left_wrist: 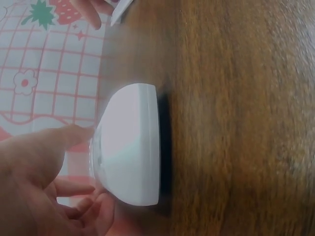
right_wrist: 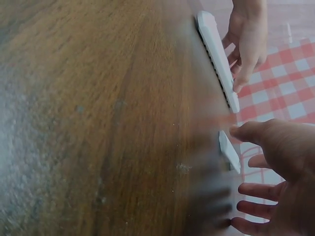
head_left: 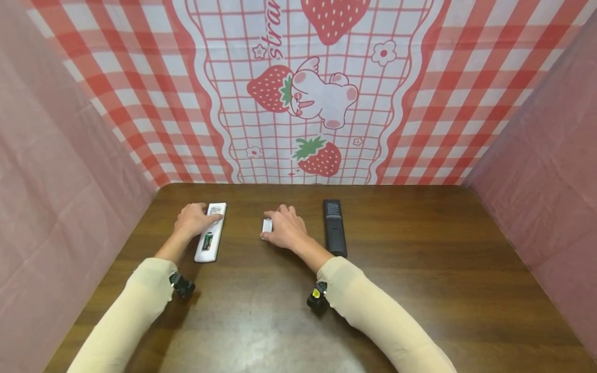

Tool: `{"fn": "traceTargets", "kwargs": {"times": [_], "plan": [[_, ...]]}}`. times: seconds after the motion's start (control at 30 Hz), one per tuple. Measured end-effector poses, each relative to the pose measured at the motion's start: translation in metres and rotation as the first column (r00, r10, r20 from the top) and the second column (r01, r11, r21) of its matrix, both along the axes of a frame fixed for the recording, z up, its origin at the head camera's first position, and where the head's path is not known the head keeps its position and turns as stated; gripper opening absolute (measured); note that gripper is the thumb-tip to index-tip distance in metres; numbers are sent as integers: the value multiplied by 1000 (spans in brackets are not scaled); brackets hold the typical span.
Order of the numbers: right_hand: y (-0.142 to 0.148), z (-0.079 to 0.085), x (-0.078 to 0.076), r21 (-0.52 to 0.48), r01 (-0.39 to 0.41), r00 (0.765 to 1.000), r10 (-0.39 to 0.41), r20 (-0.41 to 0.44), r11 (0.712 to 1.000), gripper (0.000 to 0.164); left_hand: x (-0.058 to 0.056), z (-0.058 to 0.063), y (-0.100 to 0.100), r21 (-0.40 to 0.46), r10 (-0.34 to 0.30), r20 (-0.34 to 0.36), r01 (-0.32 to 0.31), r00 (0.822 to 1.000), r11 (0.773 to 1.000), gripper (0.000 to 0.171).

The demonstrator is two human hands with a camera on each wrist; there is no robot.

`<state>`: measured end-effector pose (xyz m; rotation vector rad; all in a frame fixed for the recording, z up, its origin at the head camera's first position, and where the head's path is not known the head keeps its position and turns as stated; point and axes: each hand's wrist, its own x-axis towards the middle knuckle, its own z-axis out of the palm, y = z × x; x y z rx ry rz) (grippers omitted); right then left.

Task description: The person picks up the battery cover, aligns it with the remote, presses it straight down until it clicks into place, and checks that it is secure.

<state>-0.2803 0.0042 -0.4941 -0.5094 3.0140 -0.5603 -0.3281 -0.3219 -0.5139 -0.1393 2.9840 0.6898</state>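
Note:
A white remote control [head_left: 205, 252] lies back up on the table at the left, its battery compartment uncovered and a green battery [head_left: 208, 239] showing inside. My left hand [head_left: 190, 221] holds it near the far end, thumb on its back and fingers along its left side. In the left wrist view, the near end of the remote [left_wrist: 130, 147] fills the middle. A small white battery cover [head_left: 267, 226] is right of the remote. Around it is my right hand [head_left: 285, 228], thumb and index finger at its two ends. The other fingers of the right hand [right_wrist: 288, 172] are spread.
A black remote control [head_left: 335, 228] lies back up to the right of my right hand. The brown wooden table [head_left: 443, 269] meets a red and white strawberry-print cloth [head_left: 420, 129] at the back. Pink cloth walls [head_left: 545, 171] stand on both sides.

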Motion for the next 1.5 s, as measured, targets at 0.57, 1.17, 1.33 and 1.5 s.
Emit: {"fn": "traceTargets", "kwargs": {"times": [0.57, 1.17, 1.33, 1.5], "plan": [[-1, 4, 6, 2, 6, 1000, -6, 13, 1000, 66, -2, -2, 3, 61, -12, 43, 9, 999, 998, 70], [0, 46, 33, 46, -2, 999, 1, 42, 999, 54, 1, -3, 5, 225, 35, 65, -49, 997, 973, 77], [1, 42, 32, 37, -3, 1000, 2, 27, 999, 56, 4, -2, 6, 217, 45, 55, -56, 997, 975, 75], [1, 38, 29, 29, -3, 1000, 2, 28, 1000, 59, 4, 0, 9, 223, 56, 61, -68, 997, 973, 73]]}}
